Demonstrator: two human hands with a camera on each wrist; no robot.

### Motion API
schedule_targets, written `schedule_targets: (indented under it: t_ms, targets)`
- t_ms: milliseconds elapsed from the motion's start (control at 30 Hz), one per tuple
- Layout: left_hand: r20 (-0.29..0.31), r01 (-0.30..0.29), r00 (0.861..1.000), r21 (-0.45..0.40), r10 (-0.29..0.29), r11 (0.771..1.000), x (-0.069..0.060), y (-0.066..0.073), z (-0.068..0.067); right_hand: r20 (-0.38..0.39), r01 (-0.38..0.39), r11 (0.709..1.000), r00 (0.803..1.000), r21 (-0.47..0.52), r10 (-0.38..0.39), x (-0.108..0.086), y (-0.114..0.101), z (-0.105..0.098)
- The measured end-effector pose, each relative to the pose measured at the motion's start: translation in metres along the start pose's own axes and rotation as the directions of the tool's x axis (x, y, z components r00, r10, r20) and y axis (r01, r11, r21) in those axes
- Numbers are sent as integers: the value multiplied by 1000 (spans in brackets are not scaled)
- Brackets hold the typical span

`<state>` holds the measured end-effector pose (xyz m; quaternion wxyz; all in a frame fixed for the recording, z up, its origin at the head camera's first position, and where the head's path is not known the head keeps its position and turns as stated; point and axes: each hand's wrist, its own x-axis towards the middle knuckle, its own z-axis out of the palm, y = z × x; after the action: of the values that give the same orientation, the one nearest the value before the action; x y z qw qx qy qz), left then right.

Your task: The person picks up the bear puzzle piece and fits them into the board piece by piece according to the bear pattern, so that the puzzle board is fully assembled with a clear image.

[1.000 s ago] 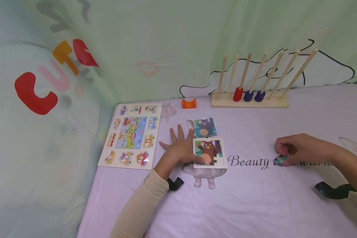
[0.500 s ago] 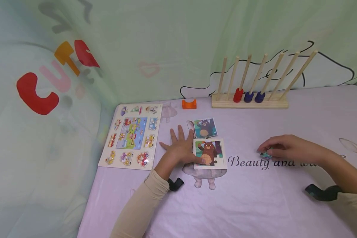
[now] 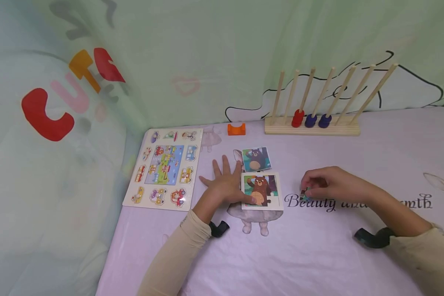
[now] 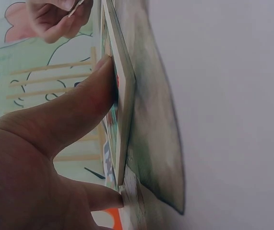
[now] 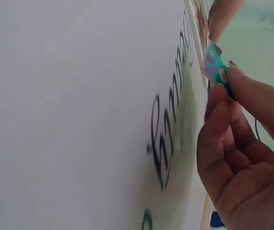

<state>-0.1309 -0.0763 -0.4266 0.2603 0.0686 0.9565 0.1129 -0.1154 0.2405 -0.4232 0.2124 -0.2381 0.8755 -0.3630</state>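
Observation:
A small square bear puzzle [image 3: 260, 185] in a pale frame lies on the table, with a gap at its lower right corner. My left hand [image 3: 223, 187] is spread flat beside it, and the thumb [image 4: 86, 98] rests on the puzzle's face. To the right, my right hand [image 3: 329, 185] pinches a teal puzzle piece [image 5: 216, 67] with purple spots between thumb and fingers, apart from the puzzle. Just behind the puzzle lies a bear picture card [image 3: 256, 159].
At the left lies a vehicle peg puzzle board [image 3: 155, 201]. An orange arch block [image 3: 237, 130] sits near the back edge. Behind on the right stands a wooden peg rack [image 3: 274, 129] with red and blue beads. Green curtain [image 3: 207, 61] hangs behind the table.
My right hand has moved left across the table toward the bear puzzle, carrying the puzzle piece. The left hand has stayed in place with its thumb on the puzzle.

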Motion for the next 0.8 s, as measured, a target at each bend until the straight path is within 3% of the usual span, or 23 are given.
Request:
schedule_targets:
  t_ms: [800]
  targets:
    - [1, 2, 1000, 1, -2, 1000, 0, 0, 0, -3, 38, 991, 999, 129, -38, 37, -29, 33]
